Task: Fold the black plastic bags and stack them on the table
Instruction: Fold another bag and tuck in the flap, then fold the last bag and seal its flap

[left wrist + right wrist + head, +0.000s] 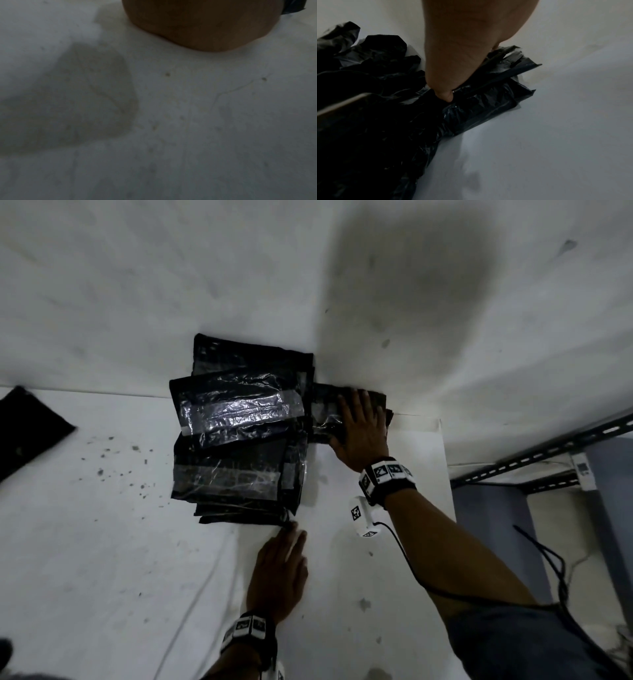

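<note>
1. The right hand (363, 428) lies flat, its fingers (356, 402) straight and a little apart, pressing a small folded bag (327, 412) against the table (394, 542) where it meets the wall (137, 285). The thumb, seen in the right wrist view, tucks under the bag's near edge. Crinkled plastic springs back, so I judge that the fold may open as soon as the palm lifts.
2. The stack of folded black bags (239, 440) sits just off the thumb side of those fingers, touching the small bag. Its layers are skewed and overhang one another. A sideways push from the right hand could slide the glossy top bag off, as slick film grips poorly.
3. The left hand (279, 570) rests flat on the table, its fingers (294, 537) straight and close together, holding nothing. Their tips reach the stack's near corner. It steadies only that corner, so the far layers could still fan out.
4. The bag edges beyond the right fingertips look ragged and splayed in the right wrist view. Lifting by one layer may unfurl the whole fold.
5. Another black bag (27, 429) lies well apart, far off the left hand's outer side. Reaching for it risks dragging a sleeve or wrist band across the stack.
</note>
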